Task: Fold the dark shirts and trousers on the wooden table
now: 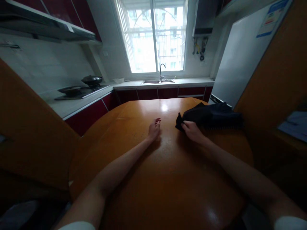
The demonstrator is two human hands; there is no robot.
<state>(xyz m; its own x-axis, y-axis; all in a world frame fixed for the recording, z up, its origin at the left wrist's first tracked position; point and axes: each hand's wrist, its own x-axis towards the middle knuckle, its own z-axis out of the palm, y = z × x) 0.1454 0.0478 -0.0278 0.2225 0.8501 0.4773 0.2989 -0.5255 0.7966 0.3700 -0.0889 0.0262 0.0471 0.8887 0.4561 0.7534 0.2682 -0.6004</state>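
Cloth [211,113], black and bunched, is lying on the far right part of the rounded wooden table [153,179], its dark folds hiding its full shape; a row of fine marks along its near edge is blurring too much to make out. The right hand [191,130] is pinching its left end between thumb and fingers, a small flap sticking up past the grip. The left hand [154,129] is lying out over the middle of the table, apart from the cloth, fingers loosely curled and gripping nothing; whether it is touching the wood, I cannot tell.

On the white refrigerator [240,54] a blue-edged label [272,17] is showing coloured bars, its print coming out too soft to read. A pale sheet [294,125] is running out of view at the right, its marks equally illegible. The range hood [45,27] and dark wall unit [205,16] are being cut off by the picture's edges. A flat pan [70,90] and a wok [91,80] are sitting on the hob [87,92], their contents hidden. The sink [157,81] is showing two basins, the low angle concealing their insides.
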